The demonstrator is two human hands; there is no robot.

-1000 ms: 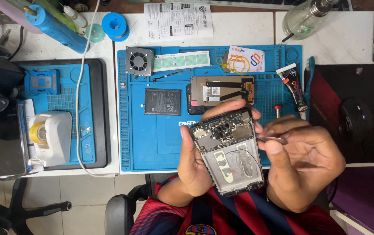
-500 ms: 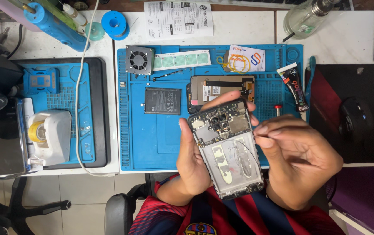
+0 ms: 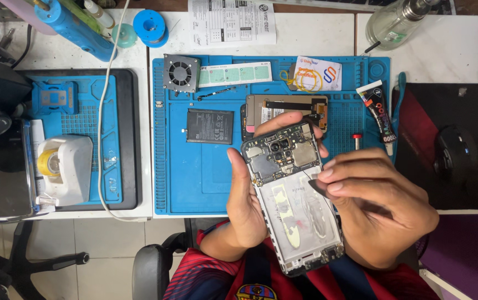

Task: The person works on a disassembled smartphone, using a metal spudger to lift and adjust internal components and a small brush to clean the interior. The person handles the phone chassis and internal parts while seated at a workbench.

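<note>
Opened phone frame (image 3: 294, 200) gripped by left hand (image 3: 247, 203), tilted so internals are exposed; dark pick (image 3: 318, 189) pinched by right hand (image 3: 380, 208) against frame edge; battery (image 3: 210, 126) parked beyond hands on blue mat (image 3: 194, 178).

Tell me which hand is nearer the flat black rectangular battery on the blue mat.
Left. The left hand sits just below-right of the flat black rectangular battery; the right hand lies farther right.

The opened phone frame (image 3: 293, 197) now sits lower and more upright against the blue mat (image 3: 194, 178) than a second ago. The right hand (image 3: 380, 214) shifts its dark pick (image 3: 318, 189) inward onto the frame's right edge, below the circuit board.
</note>
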